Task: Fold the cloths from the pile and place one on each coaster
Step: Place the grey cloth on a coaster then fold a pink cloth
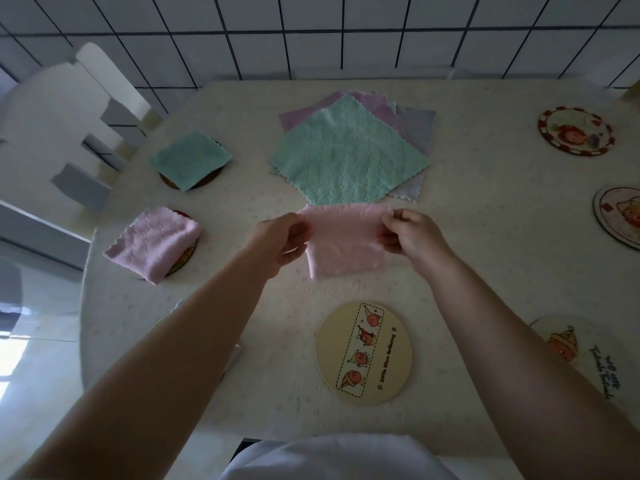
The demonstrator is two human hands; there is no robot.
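- Hands: left hand (pixel 282 242) and right hand (pixel 408 235) each pinched a top corner of the pink cloth (pixel 344 242).
- Uneven pull could skew the fold.
- Loose fold might open on the coaster (pixel 363 353).

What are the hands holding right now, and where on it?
Both hands hold one pink cloth, folded, above the table: the left hand pinches its upper left corner, the right hand its upper right corner. The rest hangs below.

Fluffy, textured pink cloth (pixel 343 240); smooth matt coaster (pixel 363 353); glossy wall tiles (pixel 311 46).
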